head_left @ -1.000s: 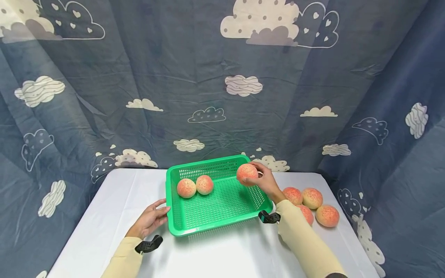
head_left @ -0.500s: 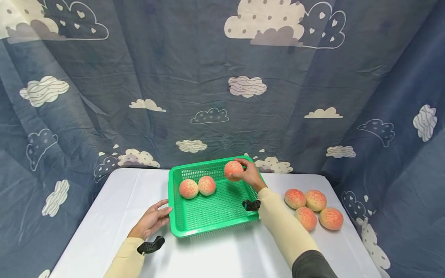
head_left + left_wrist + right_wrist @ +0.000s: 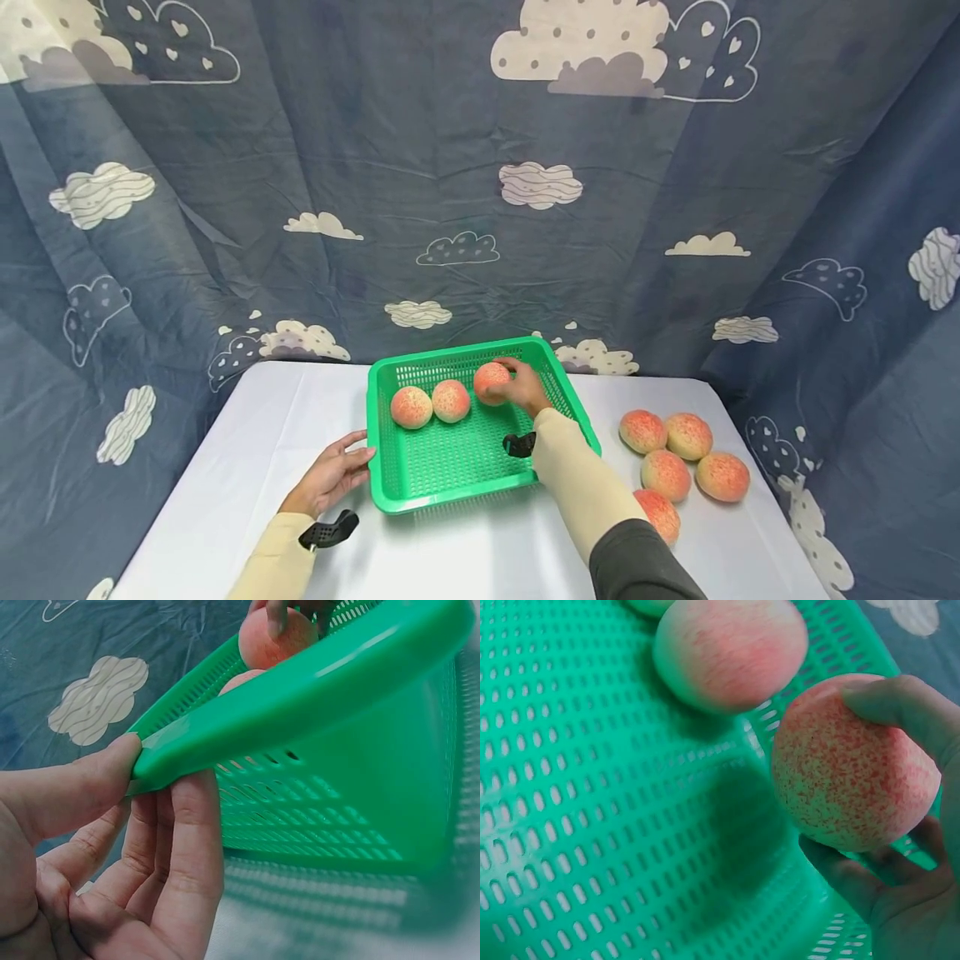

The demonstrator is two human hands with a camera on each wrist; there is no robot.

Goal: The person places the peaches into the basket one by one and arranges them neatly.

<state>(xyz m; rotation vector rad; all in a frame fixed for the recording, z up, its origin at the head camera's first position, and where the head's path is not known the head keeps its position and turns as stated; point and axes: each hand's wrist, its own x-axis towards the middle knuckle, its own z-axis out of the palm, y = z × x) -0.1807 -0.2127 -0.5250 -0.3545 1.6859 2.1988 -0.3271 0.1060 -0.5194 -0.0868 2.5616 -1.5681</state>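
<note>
A green perforated plastic basket (image 3: 457, 492) sits on the table, with two peaches lying side by side in its left half, a left peach (image 3: 411, 407) and a right peach (image 3: 452, 402). My right hand (image 3: 522, 388) grips a third peach (image 3: 855, 769) over the basket's back right part, thumb on one side and fingers on the other. In the right wrist view a shadow lies on the basket floor beside that peach. My left hand (image 3: 330, 475) pinches the basket's left rim (image 3: 187, 735), thumb above and fingers underneath.
Several more peaches (image 3: 666, 476) lie on the white tablecloth (image 3: 300, 417) right of the basket, near my right sleeve (image 3: 585, 475). A dark blue cloud-patterned curtain (image 3: 420, 183) hangs behind the table and on both sides.
My right hand has carried the peach leftward and lower inside the basket, closer to the other two. The left hand stays at the rim. The view has shifted slightly.
</note>
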